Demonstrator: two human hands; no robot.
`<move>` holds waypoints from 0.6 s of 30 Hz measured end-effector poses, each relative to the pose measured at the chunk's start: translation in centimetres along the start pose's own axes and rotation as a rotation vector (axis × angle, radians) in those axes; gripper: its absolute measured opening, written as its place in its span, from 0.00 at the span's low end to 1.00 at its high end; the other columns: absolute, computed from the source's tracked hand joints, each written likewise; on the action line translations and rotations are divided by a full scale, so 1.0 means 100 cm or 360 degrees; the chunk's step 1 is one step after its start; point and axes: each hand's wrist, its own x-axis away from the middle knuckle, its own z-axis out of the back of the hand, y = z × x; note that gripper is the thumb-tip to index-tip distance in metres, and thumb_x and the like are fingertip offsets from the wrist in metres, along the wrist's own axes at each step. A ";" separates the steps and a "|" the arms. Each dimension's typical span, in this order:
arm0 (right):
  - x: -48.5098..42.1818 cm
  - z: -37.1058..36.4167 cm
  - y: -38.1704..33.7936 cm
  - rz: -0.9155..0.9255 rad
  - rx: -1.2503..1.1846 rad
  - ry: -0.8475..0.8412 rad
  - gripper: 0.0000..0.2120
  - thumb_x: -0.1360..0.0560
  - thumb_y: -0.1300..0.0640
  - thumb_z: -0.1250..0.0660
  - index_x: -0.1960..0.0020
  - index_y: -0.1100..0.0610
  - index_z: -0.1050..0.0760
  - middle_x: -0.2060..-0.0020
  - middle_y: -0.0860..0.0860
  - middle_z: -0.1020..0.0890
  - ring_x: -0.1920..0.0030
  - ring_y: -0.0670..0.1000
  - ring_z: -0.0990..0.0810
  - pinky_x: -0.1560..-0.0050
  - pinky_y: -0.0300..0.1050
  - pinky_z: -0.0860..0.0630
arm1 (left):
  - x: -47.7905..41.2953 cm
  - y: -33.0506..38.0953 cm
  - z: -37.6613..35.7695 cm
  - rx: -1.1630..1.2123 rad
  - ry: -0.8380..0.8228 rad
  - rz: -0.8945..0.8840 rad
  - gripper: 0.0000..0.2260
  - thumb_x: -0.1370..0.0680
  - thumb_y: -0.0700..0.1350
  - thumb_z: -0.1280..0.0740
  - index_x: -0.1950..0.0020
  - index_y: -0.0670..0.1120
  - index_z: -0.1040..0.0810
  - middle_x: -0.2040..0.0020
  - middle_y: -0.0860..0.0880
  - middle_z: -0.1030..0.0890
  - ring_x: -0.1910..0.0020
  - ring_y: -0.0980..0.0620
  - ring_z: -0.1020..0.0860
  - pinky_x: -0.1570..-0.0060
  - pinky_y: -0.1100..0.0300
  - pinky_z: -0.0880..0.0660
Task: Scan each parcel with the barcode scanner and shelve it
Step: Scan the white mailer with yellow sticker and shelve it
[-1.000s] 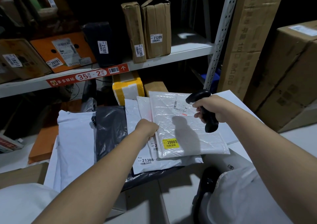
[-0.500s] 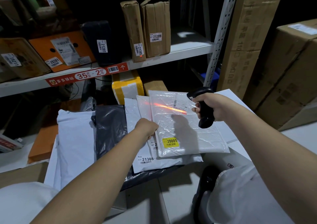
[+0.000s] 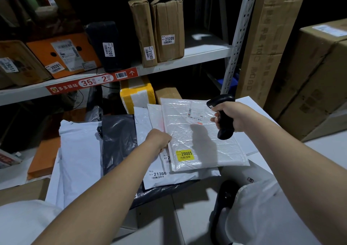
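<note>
While the left hand [image 3: 158, 139] pinches the left edge of the bubble mailer [image 3: 202, 141], topmost of the stack [image 3: 174, 178], the right hand [image 3: 238, 116], grip clenched round the barcode scanner [image 3: 224, 130], hovers above its right half. Aim squarely at its far white label [image 3: 195, 114]; hold plastic flat. Shelf [image 3: 206, 47] beyond mailer awaits.

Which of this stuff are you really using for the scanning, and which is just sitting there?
In use: barcode scanner in the right hand; white mailer labelled 20005, its edge held by the left hand; parcel 21306 beneath; the shelf.

Just lying about: big cardboard boxes at right; yellow-taped foam box.
</note>
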 end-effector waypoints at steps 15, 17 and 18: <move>-0.001 0.006 0.000 0.0043 0.0007 0.0007 0.07 0.19 0.64 0.33 0.44 0.65 0.28 0.52 0.62 0.19 0.77 0.49 0.23 0.70 0.42 0.23 | 0.008 0.007 -0.014 0.0070 0.0013 0.0029 0.21 0.27 0.49 0.24 0.39 0.37 0.20 0.53 0.42 0.18 0.60 0.45 0.22 0.65 0.60 0.28; -0.001 0.004 -0.002 0.0067 0.0016 0.0005 0.08 0.19 0.64 0.33 0.42 0.64 0.28 0.50 0.63 0.20 0.79 0.49 0.23 0.72 0.41 0.23 | 0.009 0.010 -0.016 -0.0086 0.0012 0.0040 0.23 0.25 0.51 0.24 0.37 0.38 0.21 0.54 0.42 0.18 0.60 0.44 0.21 0.63 0.58 0.26; -0.002 0.002 -0.004 0.0085 0.0014 0.0000 0.08 0.19 0.64 0.33 0.41 0.64 0.28 0.49 0.63 0.20 0.79 0.49 0.23 0.72 0.40 0.23 | 0.011 0.011 -0.016 -0.0169 0.0021 0.0045 0.21 0.23 0.50 0.25 0.37 0.38 0.22 0.56 0.43 0.20 0.58 0.43 0.20 0.62 0.57 0.25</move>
